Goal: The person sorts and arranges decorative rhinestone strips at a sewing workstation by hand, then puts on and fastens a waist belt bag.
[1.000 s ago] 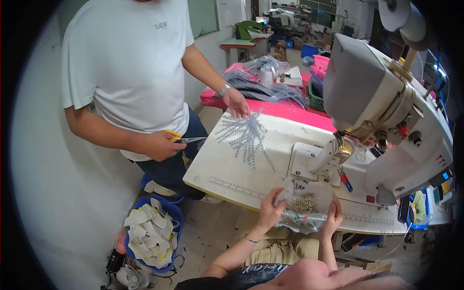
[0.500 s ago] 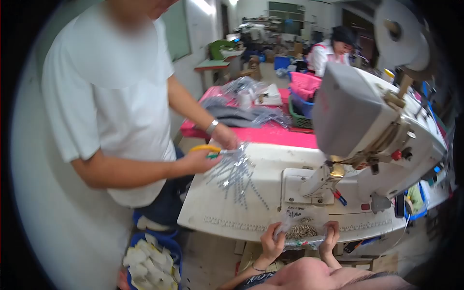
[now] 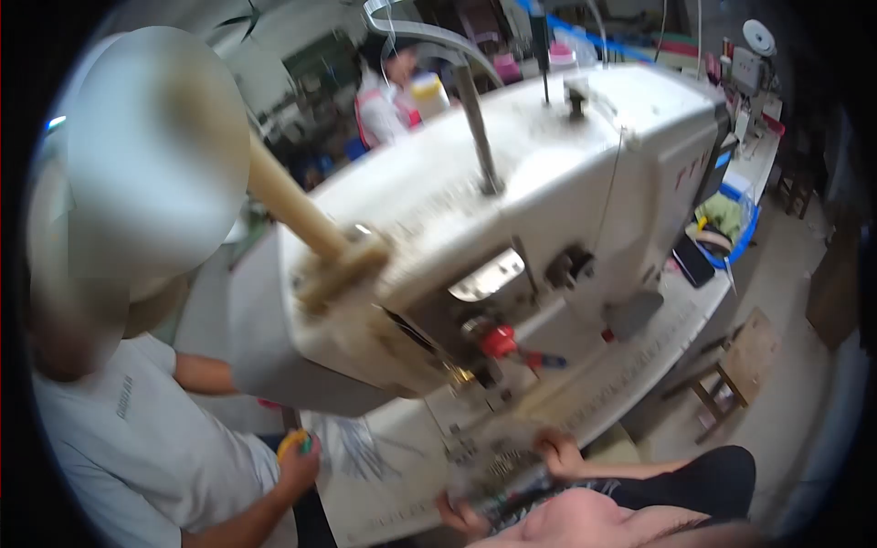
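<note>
At the front edge of the sewing table, a clear plastic bag of small metal-looking pieces lies between my hands. My left hand is closed on the bag's near left side, blurred by motion. On its right side, the fingers of my right hand pinch the plastic. What the small pieces are cannot be made out. Just beyond the bag stands the white sewing machine, its head now filling the middle of the view.
A co-worker at the left holds yellow-handled scissors beside thin grey strips on the table. A dark phone and a blue basket are at the right. A wooden stool stands on the floor. Another person sits behind the machine.
My view has swung right and tilted, with the machine looming closer. Both hands stay at the bag. The co-worker's scissors have drawn back from the strips.
</note>
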The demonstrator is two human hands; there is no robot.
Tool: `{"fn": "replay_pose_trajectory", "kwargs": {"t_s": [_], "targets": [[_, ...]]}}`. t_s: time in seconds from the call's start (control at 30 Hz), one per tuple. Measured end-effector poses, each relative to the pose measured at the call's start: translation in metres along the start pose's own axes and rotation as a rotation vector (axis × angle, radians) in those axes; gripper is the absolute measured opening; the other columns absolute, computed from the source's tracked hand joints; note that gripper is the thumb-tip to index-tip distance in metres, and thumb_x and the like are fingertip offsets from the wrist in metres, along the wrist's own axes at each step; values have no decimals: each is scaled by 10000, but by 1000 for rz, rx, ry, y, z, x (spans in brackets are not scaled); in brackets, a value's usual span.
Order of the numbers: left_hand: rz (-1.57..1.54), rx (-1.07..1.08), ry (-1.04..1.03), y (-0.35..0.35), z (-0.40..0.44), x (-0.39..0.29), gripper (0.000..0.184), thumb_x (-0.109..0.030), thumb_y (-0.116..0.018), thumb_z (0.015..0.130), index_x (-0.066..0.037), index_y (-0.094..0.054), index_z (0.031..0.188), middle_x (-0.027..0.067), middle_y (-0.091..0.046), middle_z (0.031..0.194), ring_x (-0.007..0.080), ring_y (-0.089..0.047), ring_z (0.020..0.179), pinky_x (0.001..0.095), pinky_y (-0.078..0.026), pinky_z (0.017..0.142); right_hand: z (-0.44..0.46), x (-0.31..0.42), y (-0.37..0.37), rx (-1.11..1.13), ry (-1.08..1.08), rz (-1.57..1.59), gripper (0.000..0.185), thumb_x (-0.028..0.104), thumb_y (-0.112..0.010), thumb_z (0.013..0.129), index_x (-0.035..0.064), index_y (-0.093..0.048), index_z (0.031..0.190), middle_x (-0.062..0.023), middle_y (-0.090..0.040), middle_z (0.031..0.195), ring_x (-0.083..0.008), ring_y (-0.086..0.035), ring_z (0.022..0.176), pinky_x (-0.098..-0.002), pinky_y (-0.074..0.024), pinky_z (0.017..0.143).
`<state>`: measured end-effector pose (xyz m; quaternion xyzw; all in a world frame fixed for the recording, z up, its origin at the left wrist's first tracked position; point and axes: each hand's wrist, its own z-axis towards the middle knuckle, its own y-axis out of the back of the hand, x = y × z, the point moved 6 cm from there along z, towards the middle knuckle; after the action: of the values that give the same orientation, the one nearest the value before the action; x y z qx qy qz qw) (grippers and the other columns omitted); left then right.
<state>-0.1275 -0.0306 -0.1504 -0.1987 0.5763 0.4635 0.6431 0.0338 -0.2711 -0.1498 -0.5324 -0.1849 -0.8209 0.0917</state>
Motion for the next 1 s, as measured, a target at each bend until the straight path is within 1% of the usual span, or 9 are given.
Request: {"fn": "replay_pose_trajectory", "kwargs": {"t_s": [0.07, 0.1, 0.2, 0.23, 0.3, 0.4, 0.53, 0.77, 1.0], "targets": [[-179, 5, 57, -38, -49, -6, 350, -99, -537, 863, 57, -521, 1175, 168, -551, 1175, 274, -522, 1104, 396, -407, 956, -3, -2, 10, -63, -90, 87, 171, 33, -436, 832, 0, -595, 885, -129, -605, 808, -241, -586, 762, -347, -471, 718], [-45, -12, 31, -41, -58, 1, 349, -56, -541, 855, 56, -515, 1184, 177, -542, 1189, 281, -517, 1119, 398, -408, 958, -4, -8, 18, -216, -229, 184, 180, 34, -421, 861, -11, -590, 905, -107, -615, 829, -195, -571, 768, -334, -463, 711], [80, 214, -126, -73, -46, -63, 298, -31, -528, 862, 44, -535, 1150, 147, -594, 1076, 266, -570, 1028, 348, -429, 918, 24, 3, 68, -248, -143, 191, 186, 58, -453, 887, -2, -618, 947, -86, -631, 794, -114, -544, 687, -270, -434, 626], [132, 227, -151, -75, -39, -73, 291, -29, -527, 865, 40, -535, 1148, 128, -603, 1052, 241, -577, 1004, 326, -436, 901, 25, 17, 63, -154, -116, 131, 180, 52, -457, 888, -2, -619, 946, -76, -628, 795, -98, -532, 678, -257, -425, 619], [-130, 119, 162, -55, -23, -56, 286, -32, -542, 865, 28, -539, 1145, 94, -612, 1008, 180, -575, 949, 288, -444, 859, 27, 42, 40, 33, -26, 24, 169, 40, -466, 889, 0, -621, 944, -57, -624, 797, -65, -508, 661, -229, -407, 605], [-97, 53, 103, -32, -19, -62, 291, -26, -544, 861, 30, -540, 1147, 95, -613, 1012, 148, -562, 931, 270, -445, 841, 27, 23, 17, 20, -149, 177, 156, 16, -481, 889, 3, -625, 947, -28, -612, 794, -57, -483, 646, -216, -396, 601], [68, -18, 26, 9, -8, -69, 295, -10, -535, 856, 41, -540, 1146, 127, -620, 997, 146, -571, 913, 266, -450, 829, 28, 20, -16, 239, -226, 280, 319, 40, -525, 924, 41, -474, 1239, -12, -541, 926, -52, -472, 689, -207, -415, 627], [196, -225, -351, 50, 81, -101, 282, -12, -561, 851, 29, -553, 1131, 189, -645, 921, 285, -643, 781, 337, -489, 705, 30, -5, -39, 298, -260, 274, 394, 53, -499, 951, 68, -392, 1330, 9, -502, 917, -31, -444, 590, -174, -373, 487], [145, -422, -297, -2, 190, -59, 338, -32, -566, 828, 2, -524, 1162, 233, -631, 943, 387, -623, 808, 411, -483, 712, 36, -4, -47, 360, -308, 200, 269, 67, -510, 953, 41, -481, 1218, -4, -544, 819, -26, -460, 551, -178, -373, 481]]}}
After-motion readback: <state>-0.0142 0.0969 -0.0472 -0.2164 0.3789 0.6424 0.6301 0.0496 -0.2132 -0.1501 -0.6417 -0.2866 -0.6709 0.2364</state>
